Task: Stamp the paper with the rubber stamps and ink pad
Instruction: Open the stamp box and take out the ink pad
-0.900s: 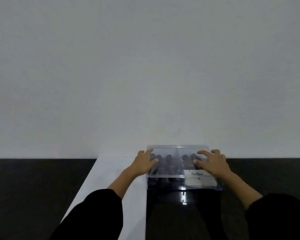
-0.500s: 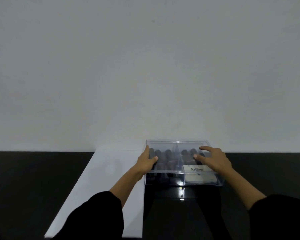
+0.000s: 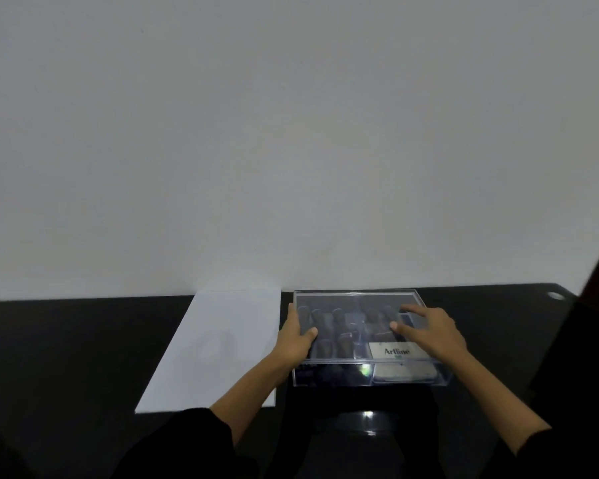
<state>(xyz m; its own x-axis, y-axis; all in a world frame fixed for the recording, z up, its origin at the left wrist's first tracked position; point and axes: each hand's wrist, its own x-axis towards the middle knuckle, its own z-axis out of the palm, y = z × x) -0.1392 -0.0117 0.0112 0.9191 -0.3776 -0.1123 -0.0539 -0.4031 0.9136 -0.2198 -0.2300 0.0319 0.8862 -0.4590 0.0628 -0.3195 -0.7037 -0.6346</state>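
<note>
**Log:** Where do the task's things sit?

**Op:** I read the rubber stamps [image 3: 338, 318] as dark and upright inside the clear plastic box [image 3: 332, 376]. They fill its 9 o'clock half and the far part at 1 o'clock. The ink pad [image 3: 396, 351], labelled Artline, lies in the 5 o'clock compartment. The white paper [image 3: 222, 340] lies flat on the black table [image 3: 66, 340], just beside the box at its 9 o'clock. I see no marks on it.

**Log:** Hands?

**Op:** I have the left hand [image 3: 294, 337] gripping the box's 9 o'clock edge, thumb over the top and fingers along the side. The right hand [image 3: 433, 331] lies spread and flat on the top toward 3 o'clock, holding nothing.

**Log:** Why that hold?

**Op:** My judgement is that one hand steadies the box while the other bears on the lid. The box looks closed, so opening it comes first. Keeping the paper close shortens the trip from pad to sheet.
</note>
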